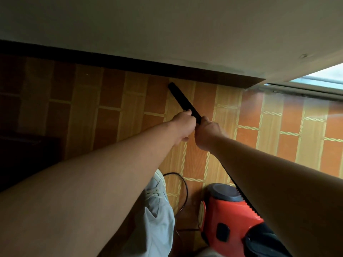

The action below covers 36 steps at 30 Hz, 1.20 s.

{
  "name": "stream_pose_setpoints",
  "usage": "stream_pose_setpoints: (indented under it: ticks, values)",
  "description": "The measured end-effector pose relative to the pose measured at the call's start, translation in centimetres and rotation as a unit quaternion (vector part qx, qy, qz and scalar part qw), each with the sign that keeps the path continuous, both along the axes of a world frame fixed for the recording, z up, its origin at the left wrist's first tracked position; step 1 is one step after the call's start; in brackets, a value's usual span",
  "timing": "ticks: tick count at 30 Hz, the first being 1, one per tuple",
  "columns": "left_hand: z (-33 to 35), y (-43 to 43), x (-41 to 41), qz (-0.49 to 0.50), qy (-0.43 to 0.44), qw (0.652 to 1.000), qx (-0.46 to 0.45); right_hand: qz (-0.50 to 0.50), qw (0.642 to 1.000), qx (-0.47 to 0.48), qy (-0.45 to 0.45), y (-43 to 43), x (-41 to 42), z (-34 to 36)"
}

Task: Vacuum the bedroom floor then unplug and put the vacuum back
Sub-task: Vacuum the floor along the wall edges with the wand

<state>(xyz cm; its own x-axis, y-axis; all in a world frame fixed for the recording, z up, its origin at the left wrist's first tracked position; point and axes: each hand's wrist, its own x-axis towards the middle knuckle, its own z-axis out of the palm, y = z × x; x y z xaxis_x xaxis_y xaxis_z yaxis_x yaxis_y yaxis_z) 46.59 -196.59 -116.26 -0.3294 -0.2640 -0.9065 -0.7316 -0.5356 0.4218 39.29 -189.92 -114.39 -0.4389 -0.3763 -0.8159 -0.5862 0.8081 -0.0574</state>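
Presently: vacuuming along the skirting.
I clenched left hand (182, 125) and right hand (207, 133) on the nozzle (182, 101), steadying its tip against the wall (167, 30); vacuum (228, 216) sat behind.

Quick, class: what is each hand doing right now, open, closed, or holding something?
Left hand: closed around the black vacuum tube.
Right hand: closed around the same tube, just behind the left.
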Motion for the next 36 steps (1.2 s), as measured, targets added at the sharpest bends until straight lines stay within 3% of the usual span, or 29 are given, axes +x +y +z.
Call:
stream_pose_setpoints:
  ticks: [36]
  values:
    - [1.1,-1.5,-0.7,-0.039,-0.012,0.999,0.007,-0.024,0.999,0.007,-0.021,-0.7,-0.6,0.8]
